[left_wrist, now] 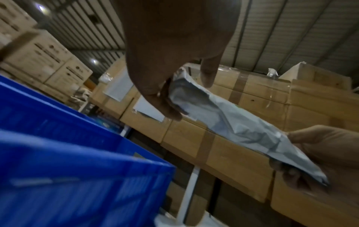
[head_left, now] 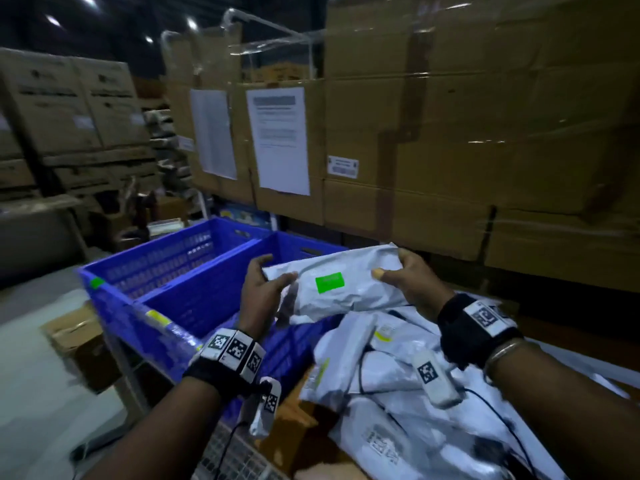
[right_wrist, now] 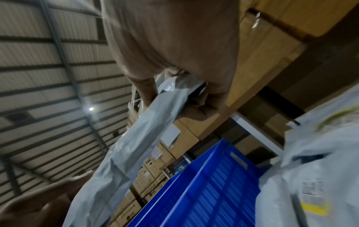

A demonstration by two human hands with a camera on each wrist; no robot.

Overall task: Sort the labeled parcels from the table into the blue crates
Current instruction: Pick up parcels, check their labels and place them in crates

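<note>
Left hand: the left hand (head_left: pixel 265 289) is raised in front of the body, forearm reaching up from the lower left, wrist wrapped in a black band with square markers. Its thumb lies on top of the parcel's left end and the fingers curl underneath, pinching that edge; the left wrist view shows the thumb and a finger (left_wrist: pixel 167 106) closed on the bag's corner.

Right hand: the right hand (head_left: pixel 410 284) is held at about the same height, forearm coming in from the lower right. Its thumb presses on the top face and its fingers wrap the far right end of the parcel, so it is clamped on the bag; the right wrist view shows the curled fingers (right_wrist: pixel 202 107) round the plastic.

Parcel: a grey plastic parcel (head_left: pixel 346 282) with a green label (head_left: pixel 330 282) facing up, stretched between both hands in the air, above the near edge of the pile and just beside the crates.

Crates: two blue crates (head_left: pixel 194 271) stand side by side to the left, one behind the other.

Pile: more grey parcels (head_left: pixel 388 382) lie heaped on the worktop below the right forearm.

Background: stacked cardboard boxes (head_left: pixel 467 133) wrapped in clear film, with paper sheets (head_left: pixel 278 140) stuck on them.
</note>
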